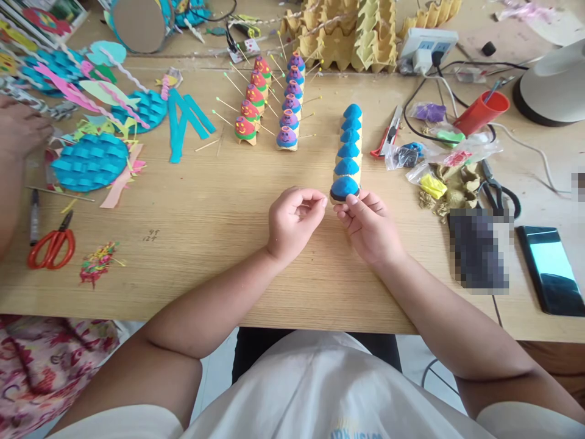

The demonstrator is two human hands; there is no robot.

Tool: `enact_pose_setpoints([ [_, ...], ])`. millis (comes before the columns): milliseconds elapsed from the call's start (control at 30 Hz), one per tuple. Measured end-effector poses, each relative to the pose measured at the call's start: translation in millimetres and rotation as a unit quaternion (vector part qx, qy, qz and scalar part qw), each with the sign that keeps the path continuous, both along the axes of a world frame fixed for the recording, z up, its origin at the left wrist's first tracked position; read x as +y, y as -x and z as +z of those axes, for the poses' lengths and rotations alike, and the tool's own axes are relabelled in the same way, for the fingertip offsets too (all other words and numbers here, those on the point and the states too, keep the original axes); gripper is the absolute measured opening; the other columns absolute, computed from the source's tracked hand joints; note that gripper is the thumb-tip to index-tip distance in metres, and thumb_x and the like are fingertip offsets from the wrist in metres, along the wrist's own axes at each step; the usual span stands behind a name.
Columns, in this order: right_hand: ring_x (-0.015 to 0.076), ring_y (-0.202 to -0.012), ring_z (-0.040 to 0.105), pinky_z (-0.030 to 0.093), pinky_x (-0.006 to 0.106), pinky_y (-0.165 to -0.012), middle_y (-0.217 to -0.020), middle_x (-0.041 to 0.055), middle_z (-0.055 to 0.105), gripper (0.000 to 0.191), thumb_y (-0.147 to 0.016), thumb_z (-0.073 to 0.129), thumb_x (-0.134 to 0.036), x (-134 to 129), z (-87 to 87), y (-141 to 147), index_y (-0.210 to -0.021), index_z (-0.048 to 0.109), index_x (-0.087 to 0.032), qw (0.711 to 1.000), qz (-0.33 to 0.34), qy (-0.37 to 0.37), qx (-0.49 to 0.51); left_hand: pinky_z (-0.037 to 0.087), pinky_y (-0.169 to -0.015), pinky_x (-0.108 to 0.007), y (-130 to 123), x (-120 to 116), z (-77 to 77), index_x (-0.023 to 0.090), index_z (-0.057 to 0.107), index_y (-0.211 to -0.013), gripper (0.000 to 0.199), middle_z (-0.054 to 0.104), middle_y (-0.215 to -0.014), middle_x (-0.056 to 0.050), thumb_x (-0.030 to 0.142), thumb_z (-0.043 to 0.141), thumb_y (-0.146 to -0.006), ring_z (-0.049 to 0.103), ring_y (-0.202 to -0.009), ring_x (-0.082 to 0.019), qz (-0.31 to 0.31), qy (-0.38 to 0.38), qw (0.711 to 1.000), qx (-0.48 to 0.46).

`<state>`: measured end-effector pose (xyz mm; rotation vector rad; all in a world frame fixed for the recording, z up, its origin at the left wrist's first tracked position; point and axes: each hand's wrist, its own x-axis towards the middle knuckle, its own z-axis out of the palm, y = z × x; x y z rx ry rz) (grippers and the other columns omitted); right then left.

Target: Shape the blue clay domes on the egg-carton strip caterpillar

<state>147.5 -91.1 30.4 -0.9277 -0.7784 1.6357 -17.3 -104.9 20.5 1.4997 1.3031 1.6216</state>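
Observation:
A strip of egg-carton bumps (pixel 350 149) with blue tops lies lengthwise on the table in front of me. Its nearest bump has a dark band along the lower edge. My right hand (pixel 372 228) grips that near end, thumb on the front and fingers at the right side. Just left of the same bump is my left hand (pixel 295 222), its thumb and forefinger pinched together. Whatever is in that pinch, if anything, is too small to make out. Beyond stand two finished-looking carton caterpillars, one red and green (pixel 247 127), one purple and blue (pixel 287 137), with pin-like feelers.
A utility knife (pixel 389 134), bagged coloured clay (pixel 432 186), black-handled scissors (pixel 500 192), a red cup (pixel 482 113) and a phone (pixel 553 268) lie right. Left are blue woven discs (pixel 91 161), orange scissors (pixel 52 247), paper scraps (pixel 98 262) and another person's arm (pixel 16 152). Egg cartons (pixel 342 33) stand behind.

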Motion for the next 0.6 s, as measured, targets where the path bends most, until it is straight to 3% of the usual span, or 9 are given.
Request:
enact_pose_setpoints([
  [167,0.0113,-0.083,0.072,0.062,0.024,-0.079,-0.082,-0.0053,0.073,0.039,-0.075,0.101,-0.046,1.9,1.2,-2.3,-0.082,0.067,-0.028,0.999,-0.007,0.016,0.029,0.055,-0.075,-0.026,0.1,-1.7,1.2,0.021,0.071,-0.083,0.021,0.07,-0.08,-0.002,0.032,0.074,-0.1,0.064,-0.076,-0.012,-0.067,-0.007,0.998,0.006],
  [200,0.0116,-0.082,0.072,0.063,0.024,-0.079,-0.082,-0.0054,0.073,0.04,-0.074,0.101,-0.046,2.3,1.8,-2.5,-0.081,0.067,-0.029,0.999,-0.008,0.019,0.036,0.055,-0.075,-0.025,-0.3,-2.4,1.1,0.022,0.069,-0.08,0.021,0.069,-0.08,-0.001,0.032,0.079,-0.096,0.064,-0.077,-0.012,-0.066,-0.02,0.998,0.003],
  [300,0.0108,-0.081,0.072,0.063,0.023,-0.08,-0.081,-0.0061,0.072,0.044,-0.07,0.103,-0.045,3.5,3.8,-3.1,-0.079,0.064,-0.028,0.998,-0.013,0.024,0.057,0.058,-0.077,-0.025,-1.3,-4.7,0.2,0.022,0.072,-0.094,0.017,0.074,-0.096,-0.003,0.031,0.085,-0.089,0.071,-0.087,-0.014,-0.081,0.014,0.996,-0.036],
  [367,0.0096,-0.082,0.072,0.062,0.02,-0.08,-0.078,-0.0067,0.07,0.046,-0.071,0.103,-0.045,4.2,4.7,-3.3,-0.078,0.061,-0.028,0.998,-0.014,0.022,0.064,0.057,-0.075,-0.024,-1.6,-6.3,0.4,0.022,0.075,-0.1,0.011,0.077,-0.094,-0.003,0.034,0.076,-0.098,0.069,-0.079,-0.011,-0.112,0.045,0.992,-0.034],
  [433,0.0096,-0.082,0.072,0.062,0.02,-0.08,-0.077,-0.0071,0.068,0.046,-0.073,0.101,-0.045,4.8,5.1,-3.6,-0.078,0.058,-0.028,0.998,-0.014,0.02,0.059,0.055,-0.072,-0.024,-1.7,-7.0,1.3,0.023,0.077,-0.106,0.019,0.076,-0.087,-0.002,0.039,0.067,-0.106,0.066,-0.071,-0.01,-0.128,0.066,0.989,-0.036],
  [600,0.0107,-0.083,0.073,0.063,0.022,-0.081,-0.08,-0.007,0.07,0.044,-0.076,0.098,-0.046,5.4,5.2,-4.2,-0.08,0.058,-0.028,0.998,-0.016,0.021,0.053,0.055,-0.075,-0.024,-1.8,-3.2,1.4,0.022,0.074,-0.094,0.026,0.077,-0.092,-0.002,0.044,0.087,-0.091,0.071,-0.083,-0.012,-0.084,0.064,0.993,-0.058],
])
